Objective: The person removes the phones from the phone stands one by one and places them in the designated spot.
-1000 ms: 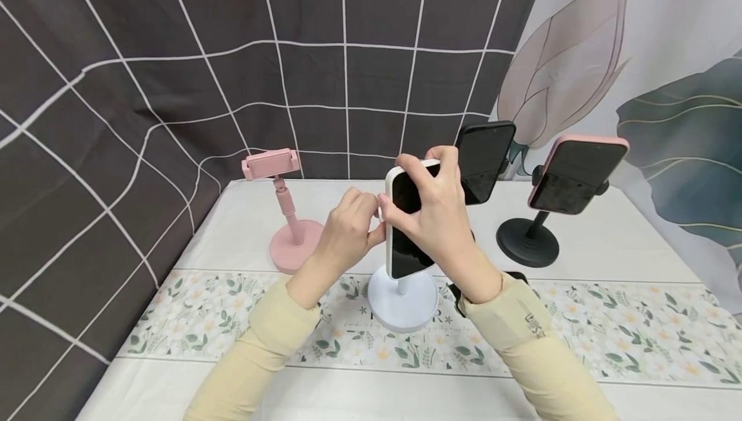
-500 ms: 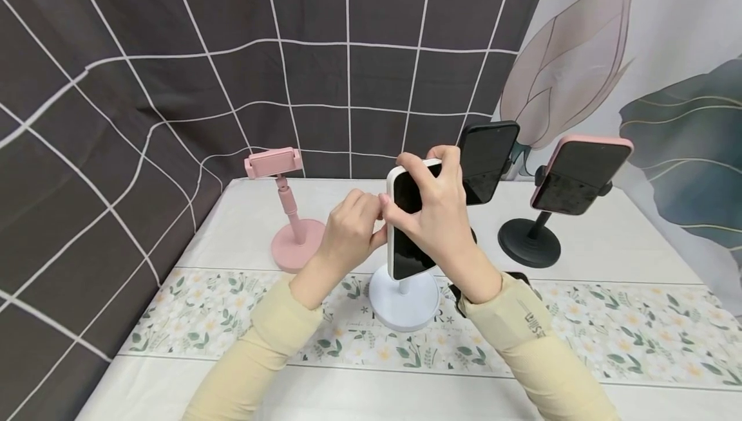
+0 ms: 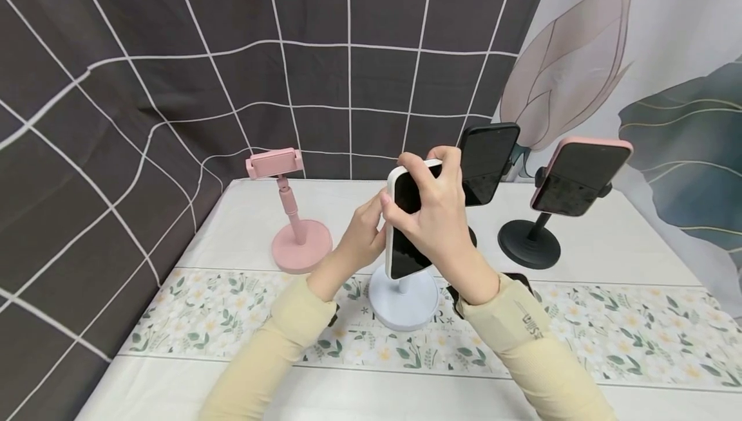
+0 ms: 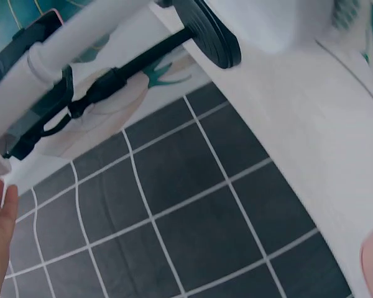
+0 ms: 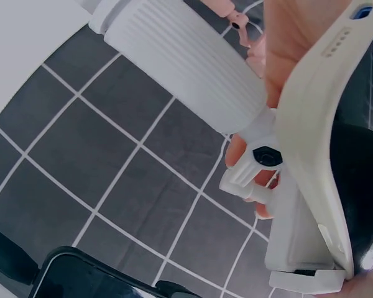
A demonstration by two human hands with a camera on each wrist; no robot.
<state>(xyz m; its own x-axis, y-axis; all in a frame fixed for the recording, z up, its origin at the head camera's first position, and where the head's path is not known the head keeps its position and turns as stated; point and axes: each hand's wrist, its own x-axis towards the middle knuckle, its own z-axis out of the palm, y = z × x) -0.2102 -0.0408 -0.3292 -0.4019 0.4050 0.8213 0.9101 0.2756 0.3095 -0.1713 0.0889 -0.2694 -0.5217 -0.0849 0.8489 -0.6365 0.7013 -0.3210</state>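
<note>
The right hand (image 3: pixel 437 212) grips the white phone (image 3: pixel 402 224) from the front, fingers curled over its top and left edge, holding it upright in the clamp of the white stand (image 3: pixel 404 302) near the table's (image 3: pixel 608 241) front middle. The left hand (image 3: pixel 362 237) reaches behind the phone, fingers at the clamp's joint (image 5: pixel 264 158); whether they pinch it I cannot tell. Steadying the phone while adjusting the joint should keep the stand from tipping.
</note>
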